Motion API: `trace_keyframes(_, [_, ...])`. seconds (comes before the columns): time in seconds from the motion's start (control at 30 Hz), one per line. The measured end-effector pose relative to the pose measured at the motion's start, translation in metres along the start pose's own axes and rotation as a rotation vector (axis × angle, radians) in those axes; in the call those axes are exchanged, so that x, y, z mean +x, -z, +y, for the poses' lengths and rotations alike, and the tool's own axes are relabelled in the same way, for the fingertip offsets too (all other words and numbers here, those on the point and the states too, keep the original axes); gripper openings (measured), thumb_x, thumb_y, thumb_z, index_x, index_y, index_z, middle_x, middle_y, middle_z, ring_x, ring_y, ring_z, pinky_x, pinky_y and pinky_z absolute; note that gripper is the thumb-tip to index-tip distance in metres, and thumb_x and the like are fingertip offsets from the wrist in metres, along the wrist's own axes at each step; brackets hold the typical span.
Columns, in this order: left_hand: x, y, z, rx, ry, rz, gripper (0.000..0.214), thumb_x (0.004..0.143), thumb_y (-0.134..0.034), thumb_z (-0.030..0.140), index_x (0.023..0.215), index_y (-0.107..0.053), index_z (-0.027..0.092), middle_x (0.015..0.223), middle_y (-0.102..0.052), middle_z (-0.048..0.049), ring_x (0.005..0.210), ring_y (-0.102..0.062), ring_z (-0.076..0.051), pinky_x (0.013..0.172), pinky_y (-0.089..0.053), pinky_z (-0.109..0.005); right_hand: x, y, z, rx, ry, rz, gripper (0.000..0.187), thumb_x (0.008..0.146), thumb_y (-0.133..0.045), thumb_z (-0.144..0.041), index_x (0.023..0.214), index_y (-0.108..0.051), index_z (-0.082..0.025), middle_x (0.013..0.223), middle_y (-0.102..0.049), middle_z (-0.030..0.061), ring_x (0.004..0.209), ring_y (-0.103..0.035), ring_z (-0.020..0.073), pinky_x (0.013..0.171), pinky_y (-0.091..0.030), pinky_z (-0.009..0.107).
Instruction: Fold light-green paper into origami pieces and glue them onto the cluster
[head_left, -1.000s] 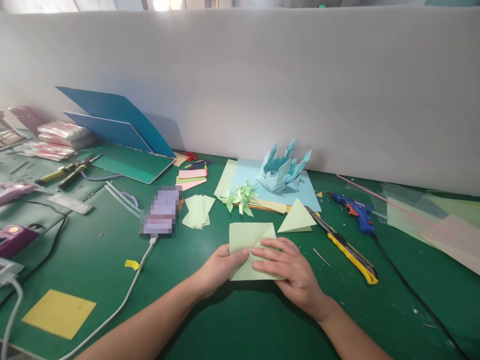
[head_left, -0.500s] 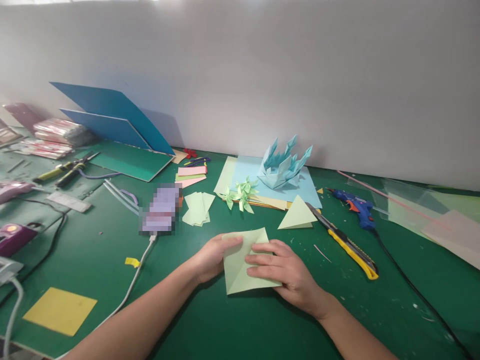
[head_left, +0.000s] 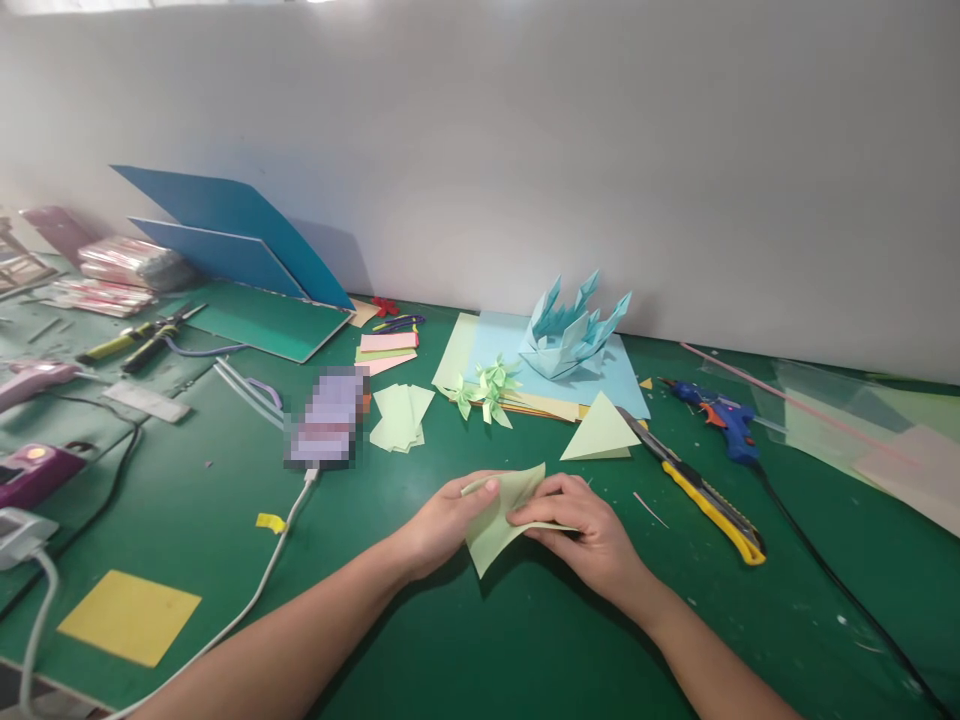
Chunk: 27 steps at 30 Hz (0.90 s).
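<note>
A pale green sheet of paper (head_left: pixel 491 530) is held between my two hands above the green table. My left hand (head_left: pixel 444 522) grips its left side, thumb on top. My right hand (head_left: pixel 574 525) pinches the right side, and the paper bends and creases under its fingers. Behind the hands, a folded pale green paper triangle (head_left: pixel 600 432) lies to the right. Small green folded paper flowers (head_left: pixel 491 385) and a fanned pile of pale green paper pieces (head_left: pixel 401 418) lie farther left.
A light blue origami piece (head_left: pixel 570 335) stands on stacked paper at the back. To the right are a yellow utility knife (head_left: pixel 709 505) and a blue glue gun (head_left: pixel 724 420) with its cord. On the left lie a blurred-out phone (head_left: pixel 328 418) on a white cable and a yellow paper square (head_left: pixel 131 617).
The paper was nearly flat with my right fingers spread over it. Now it is bent up, with the right fingers pinching and curving its right part.
</note>
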<state>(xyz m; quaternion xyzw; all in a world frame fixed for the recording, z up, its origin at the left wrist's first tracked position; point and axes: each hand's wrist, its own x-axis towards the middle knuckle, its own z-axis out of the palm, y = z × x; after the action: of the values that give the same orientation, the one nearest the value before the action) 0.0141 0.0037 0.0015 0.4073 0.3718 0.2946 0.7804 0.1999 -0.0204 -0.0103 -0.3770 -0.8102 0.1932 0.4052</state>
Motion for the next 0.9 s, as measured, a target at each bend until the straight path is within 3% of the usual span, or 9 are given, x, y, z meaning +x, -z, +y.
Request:
trace_keyframes(0.13, [0.000, 0.000, 0.000, 0.117, -0.076, 0.017, 0.048, 0.075, -0.060, 0.054, 0.105, -0.066, 0.017, 0.116, -0.065, -0.0092, 0.109, -0.056, -0.028, 0.094, -0.040, -0.038, -0.001, 0.000, 0.001, 0.035, 0.006, -0.037, 0.021, 0.091, -0.049, -0.034, 0.091, -0.069, -0.026, 0.080, -0.072, 0.0008, 0.073, -0.059, 0.0165, 0.066, -0.047, 0.031])
trace_keyframes(0.3, [-0.006, -0.003, 0.003, 0.354, -0.178, -0.054, 0.049, 0.082, -0.050, 0.054, 0.109, -0.065, 0.017, 0.119, -0.064, -0.0094, 0.113, -0.054, -0.027, 0.099, -0.038, -0.038, -0.001, -0.002, 0.002, 0.032, -0.030, -0.011, 0.022, 0.090, -0.051, -0.034, 0.086, -0.071, -0.027, 0.073, -0.070, 0.0008, 0.069, -0.058, 0.0172, 0.064, -0.047, 0.031])
trace_keyframes(0.43, [-0.008, -0.007, 0.002, 0.518, -0.212, -0.080, 0.046, 0.074, -0.065, 0.038, 0.116, -0.060, 0.019, 0.116, -0.065, -0.0075, 0.106, -0.058, -0.026, 0.092, -0.044, -0.036, -0.002, -0.003, 0.002, -0.004, -0.058, 0.037, 0.023, 0.090, -0.052, -0.035, 0.080, -0.071, -0.026, 0.066, -0.066, 0.0014, 0.066, -0.056, 0.0172, 0.060, -0.046, 0.030])
trace_keyframes(0.53, [-0.006, -0.008, -0.001, 0.660, -0.281, 0.035, 0.033, 0.072, -0.065, 0.027, 0.104, -0.066, 0.019, 0.105, -0.070, -0.0056, 0.097, -0.062, -0.023, 0.087, -0.046, -0.033, -0.002, -0.003, 0.002, -0.040, -0.048, 0.067, 0.022, 0.088, -0.054, -0.033, 0.076, -0.069, -0.024, 0.063, -0.064, 0.0014, 0.064, -0.053, 0.0171, 0.058, -0.043, 0.030])
trace_keyframes(0.63, [-0.001, -0.006, -0.006, 0.660, -0.256, 0.144, 0.025, 0.071, -0.065, 0.025, 0.094, -0.069, 0.018, 0.095, -0.072, -0.0051, 0.084, -0.064, -0.021, 0.076, -0.048, -0.031, -0.004, -0.003, 0.001, -0.071, -0.056, 0.118, 0.015, 0.087, -0.057, -0.028, 0.076, -0.067, -0.024, 0.064, -0.063, 0.0010, 0.062, -0.051, 0.0167, 0.057, -0.043, 0.030])
trace_keyframes(0.73, [0.002, -0.003, -0.008, 0.614, -0.242, 0.191, 0.018, 0.069, -0.067, 0.025, 0.086, -0.071, 0.019, 0.083, -0.073, -0.0030, 0.073, -0.063, -0.019, 0.068, -0.048, -0.029, -0.005, -0.005, 0.004, -0.052, -0.137, 0.255, 0.009, 0.084, -0.059, -0.029, 0.090, -0.064, -0.025, 0.073, -0.062, 0.0022, 0.069, -0.053, 0.0179, 0.062, -0.046, 0.031])
trace_keyframes(0.83, [0.003, -0.002, -0.008, 0.513, -0.235, 0.270, 0.018, 0.067, -0.069, 0.026, 0.083, -0.070, 0.018, 0.078, -0.071, -0.0034, 0.069, -0.061, -0.017, 0.064, -0.047, -0.027, -0.005, -0.007, 0.013, 0.054, -0.263, 0.398, 0.034, 0.079, -0.063, -0.038, 0.109, -0.056, -0.023, 0.086, -0.060, 0.0043, 0.076, -0.055, 0.0183, 0.068, -0.049, 0.032])
trace_keyframes(0.9, [0.003, -0.002, -0.007, 0.424, -0.240, 0.299, 0.021, 0.065, -0.071, 0.028, 0.083, -0.068, 0.017, 0.077, -0.070, -0.0036, 0.068, -0.061, -0.016, 0.064, -0.047, -0.027, -0.004, -0.007, 0.017, 0.199, -0.351, 0.362, 0.045, 0.077, -0.064, -0.045, 0.114, -0.052, -0.021, 0.086, -0.060, 0.0042, 0.067, -0.054, 0.0152, 0.061, -0.048, 0.028])
